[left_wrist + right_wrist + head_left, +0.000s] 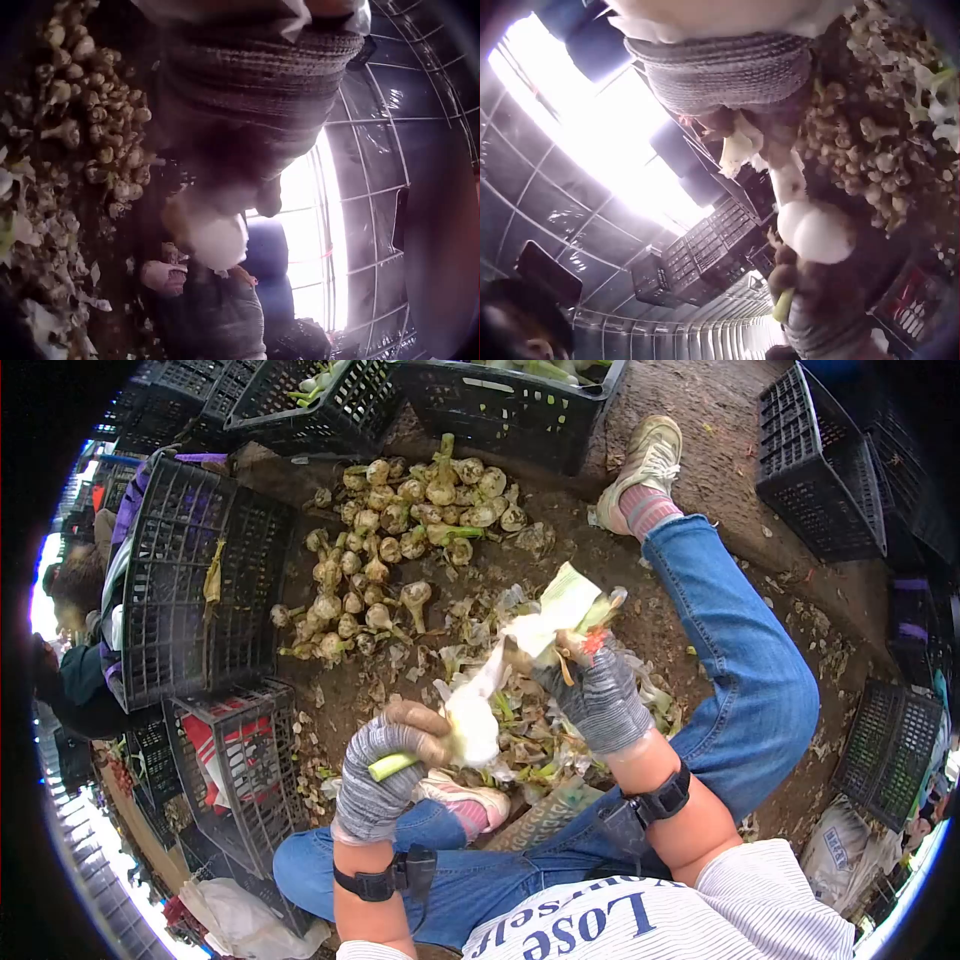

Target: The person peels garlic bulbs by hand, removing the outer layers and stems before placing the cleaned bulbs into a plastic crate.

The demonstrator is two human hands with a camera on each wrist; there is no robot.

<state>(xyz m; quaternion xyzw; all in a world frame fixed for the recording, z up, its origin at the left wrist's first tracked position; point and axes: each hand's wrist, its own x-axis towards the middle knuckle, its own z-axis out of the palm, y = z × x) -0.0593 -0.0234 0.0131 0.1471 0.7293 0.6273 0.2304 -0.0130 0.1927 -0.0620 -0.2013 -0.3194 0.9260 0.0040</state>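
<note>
My gloved left hand (392, 742) grips a white garlic bulb (475, 728) in the head view, with a short green stem end (390, 766) sticking out at the palm side. Up and to the right, my gloved right hand (602, 702) pinches pale garlic leaves (562, 615) and skins. A white strip of skin (488, 672) stretches between bulb and right hand. The right wrist view shows the smooth bulb (817, 231) and this strip; the right fingers are partly hidden by leaves. From the left wrist, the bulb (217, 244) appears just beyond the left fingers.
A heap of unpeeled garlic bulbs (400, 525) lies on the dirt floor ahead. Peelings (520, 735) cover the ground between the legs. Black crates (200, 585) stand at left, more (500, 415) at the back, another (820, 460) at right. A shoe (645, 465) rests beside the back crate.
</note>
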